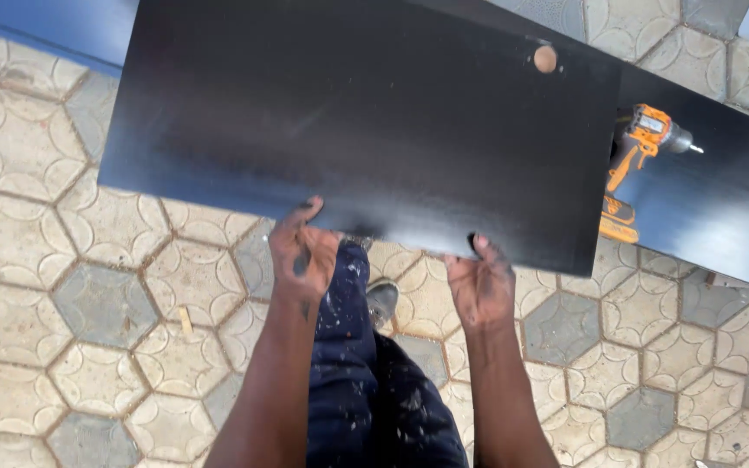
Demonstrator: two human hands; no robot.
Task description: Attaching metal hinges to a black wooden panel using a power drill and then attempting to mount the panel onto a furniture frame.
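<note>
Black laminated board over rough stone paving

The board (374,121) has a smooth, dark, semi-gloss face with a soft sheen and faint smears; 1 round, pale, wood-coloured plug (545,59) sits in it. The drill (639,165) has an orange and black plastic body with a metal bit. The paving (88,295) is rough, matt stone or concrete. The trousers (366,381) are dark cloth speckled with paint.

The single head camera looks almost straight down from above, close over the hands (392,269). The paved floor (88,303) fills the view from 3 to 9 o'clock.
</note>
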